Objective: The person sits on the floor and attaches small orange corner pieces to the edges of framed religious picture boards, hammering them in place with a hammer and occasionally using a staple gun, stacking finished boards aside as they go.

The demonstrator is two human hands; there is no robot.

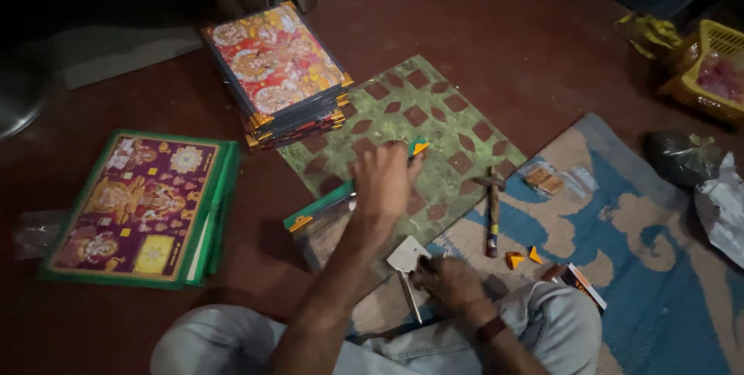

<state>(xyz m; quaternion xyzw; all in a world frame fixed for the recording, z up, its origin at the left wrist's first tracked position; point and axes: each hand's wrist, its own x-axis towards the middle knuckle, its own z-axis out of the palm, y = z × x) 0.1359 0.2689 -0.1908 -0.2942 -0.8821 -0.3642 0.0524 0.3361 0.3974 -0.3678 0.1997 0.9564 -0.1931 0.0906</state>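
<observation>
My left hand [385, 177] rests on top of a green-edged picture frame [325, 206] with orange corner pieces, which stands tilted on a green patterned mat [434, 123]. My right hand [451, 280] is near my knee, closed on a small metal tool [406, 263] with a flat blade. A hammer [491, 208] lies on the floor just right of the frame. Two small orange corner pieces [524, 257] lie near the hammer's handle end.
A stack of red framed pictures [275, 69] sits at the back. A stack of green-edged pictures [143, 206] lies at the left. A blue and beige rug [659, 266], small packets [546, 180], a yellow basket [709, 65] and bags [686, 159] are at the right.
</observation>
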